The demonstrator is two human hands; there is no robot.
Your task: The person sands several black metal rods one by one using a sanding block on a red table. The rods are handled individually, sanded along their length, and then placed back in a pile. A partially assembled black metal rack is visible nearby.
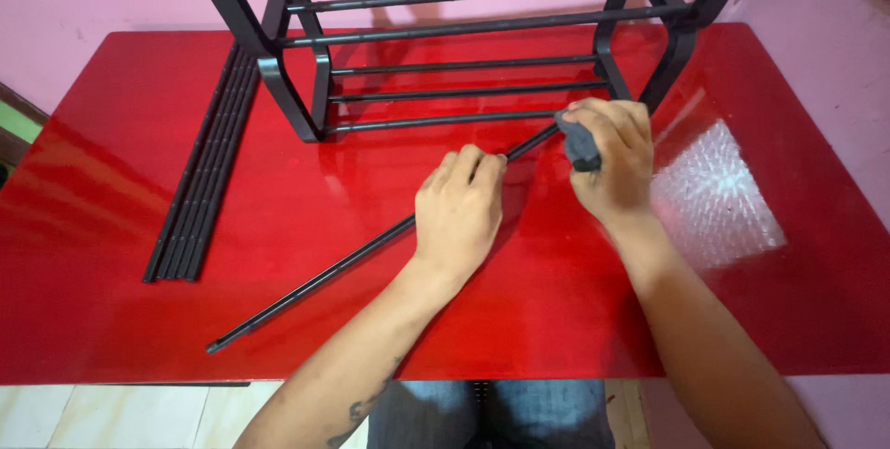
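Pink walls close in the scene behind and to the right of a glossy red worktop (111, 189), with pale floor tiles showing below its near edge at the left.

Head view, single frame. Left hand (459, 213) lies palm down near the middle of the worktop, fingers curled over a long thin black rod (315, 278); its grip is closed loosely around the rod, pressing it against the surface. Rod runs on a diagonal: lower end close to the near edge, left of centre, upper end rising toward the right hand. Right hand (614, 160) sits just right of centre, nearer the far edge, its grip wrapped tight around a small dark grey connector piece (580, 145) that meets the rod's upper end. Whether the rod is seated inside the piece cannot be told; fingers cover the joint.

Black rack frame (464, 41) stands at the far edge, centre, with two tiers of horizontal bars between curved end pieces. Right hand is just in front of its lower right leg, close to touching. Bundle of spare black rods (199, 176) lies flat by the left edge, parallel to each other, angled from the far edge toward the near left corner, well apart from both hands.

Bright window reflection on the worktop's right side
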